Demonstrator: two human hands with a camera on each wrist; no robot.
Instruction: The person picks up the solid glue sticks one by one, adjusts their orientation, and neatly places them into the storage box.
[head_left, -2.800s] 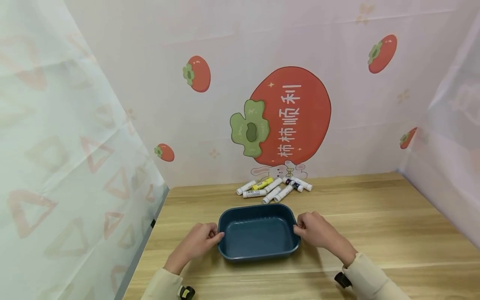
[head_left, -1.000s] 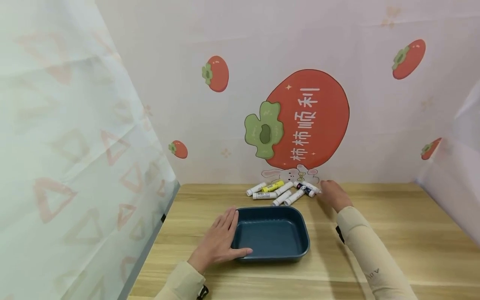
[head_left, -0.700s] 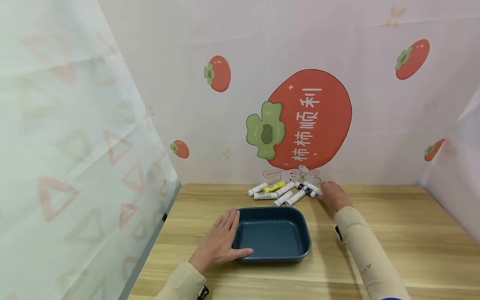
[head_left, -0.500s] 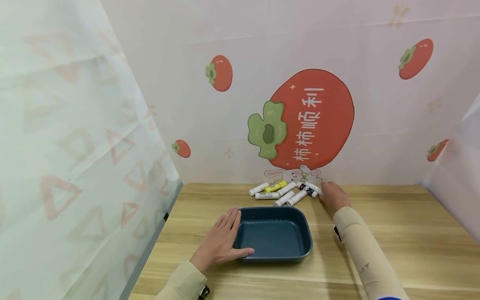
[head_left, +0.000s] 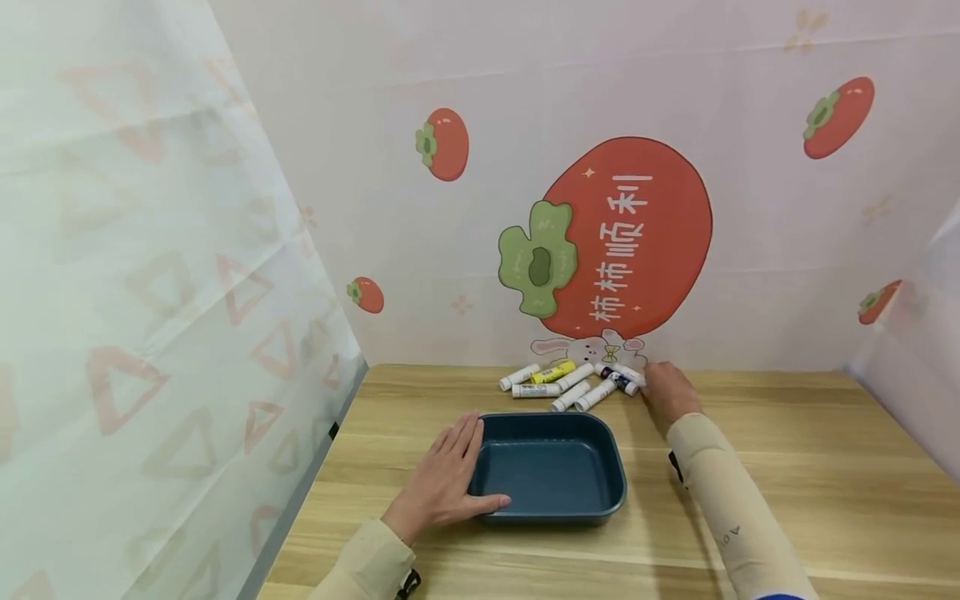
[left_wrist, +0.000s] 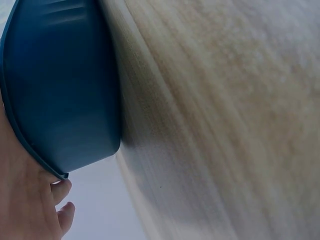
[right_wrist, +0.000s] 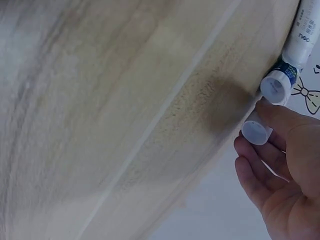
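A dark blue rectangular tray (head_left: 543,475) sits on the wooden table. My left hand (head_left: 442,479) lies over its left side with fingers straight along the rim and the thumb reaching across the front corner. In the left wrist view the tray's outer wall (left_wrist: 65,85) fills the upper left, beside that hand. Behind the tray is a loose pile of glue sticks, mostly white, with a yellow glue stick (head_left: 553,372) and a navy glue stick (head_left: 619,379). At the pile's right end my right hand (right_wrist: 290,165) pinches a white glue stick (right_wrist: 256,131) between thumb and fingers.
A pale backdrop (head_left: 750,317) printed with persimmons stands right behind the pile. A whitish sheet (head_left: 172,333) hangs along the left edge of the table (head_left: 787,483). To the right of the tray, the right sleeve (head_left: 738,508) crosses over the wood.
Earlier both hands gripped the tray's two ends. The left has since spread flat over the left rim, and the right has moved back to the glue sticks. Over the last second, hands barely moved.
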